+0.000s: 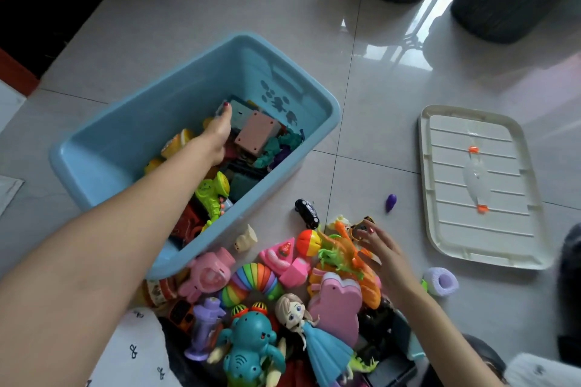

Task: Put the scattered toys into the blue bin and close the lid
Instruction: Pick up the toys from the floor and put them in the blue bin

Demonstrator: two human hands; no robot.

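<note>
1. The left hand (217,132) reaches deep into the blue bin (135,122), its fingers stretched forward over the toys there. A fingertip touches a teal block (240,110); whether anything is gripped cannot be told, because the palm faces away.
2. Just right of that hand lies a pink box (256,133) on dark green pieces. Nearer the forearm sits a lime-green toy (213,195), and orange-yellow toys (176,141) show on the arm's other side, partly hidden by it.
3. The right hand (382,248) lies spread on the far edge of the toy heap outside the bin, its fingers straight over an orange dinosaur (349,248). What sits under the palm is hidden.
4. Between the two arms are a rainbow slinky toy (251,281), a pink camera-shaped toy (209,273), a doll in a blue dress (314,333) and a teal octopus (248,345), whose lower part is cut off by the picture's edge.
5. Beyond the right hand's fingertips stand a small black car (307,212) and a purple eggplant piece (390,203).
6. The cream lid (478,185) lies flat on the floor, well to the right of the right hand and apart from the bin.
7. Dark toys under the right forearm are too shadowed to name.
</note>
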